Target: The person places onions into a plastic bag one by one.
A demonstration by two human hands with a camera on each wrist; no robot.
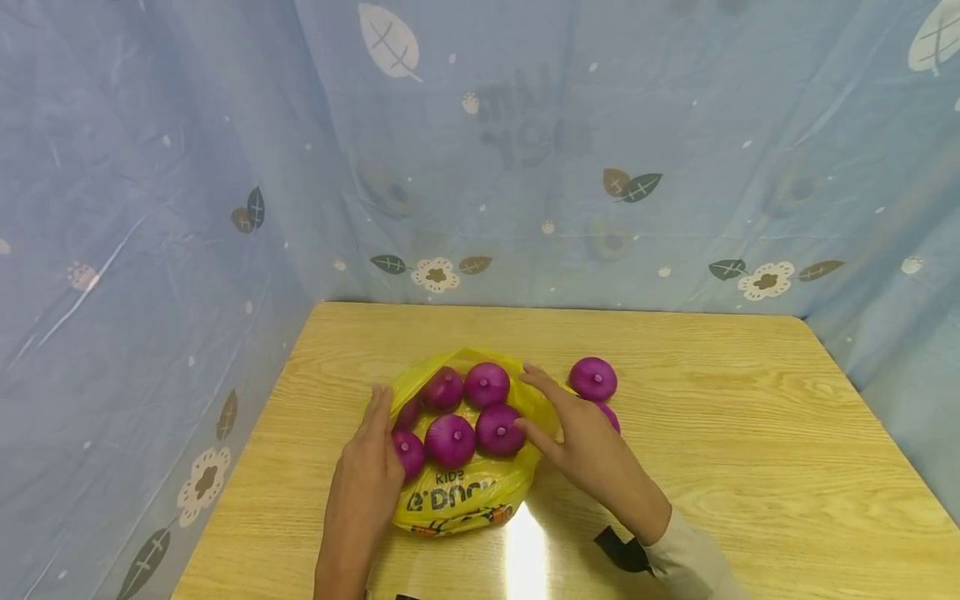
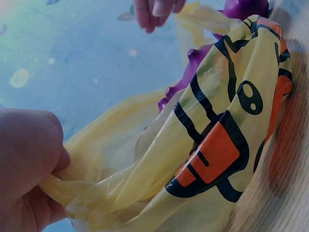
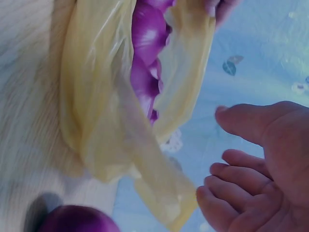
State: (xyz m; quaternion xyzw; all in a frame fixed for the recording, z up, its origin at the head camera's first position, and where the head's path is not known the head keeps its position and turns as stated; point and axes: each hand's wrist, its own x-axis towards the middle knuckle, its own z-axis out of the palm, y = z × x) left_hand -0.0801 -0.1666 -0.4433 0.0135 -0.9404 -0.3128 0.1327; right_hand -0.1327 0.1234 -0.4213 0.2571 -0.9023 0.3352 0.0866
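Observation:
A yellow plastic bag (image 1: pixel 450 487) with black and orange print lies on the table with its mouth spread. Several purple onions (image 1: pixel 451 442) sit inside. At the bag's left side, my left hand (image 1: pixel 365 479) grips its edge; the left wrist view shows the plastic (image 2: pixel 84 191) gathered between thumb and curled fingers. My right hand (image 1: pixel 592 437) is over the bag's right rim with thumb and fingers spread. Seen from the right wrist, that hand (image 3: pixel 256 179) holds nothing and a loose bag handle (image 3: pixel 166 193) hangs beside its fingertips.
One onion (image 1: pixel 593 379) lies on the wooden table (image 1: pixel 720 417) to the right of the bag. Another onion (image 1: pixel 611 417), partly hidden behind my right hand, is just in front of it. A blue curtain (image 1: pixel 525 167) with leaf and flower prints surrounds the table's back and sides.

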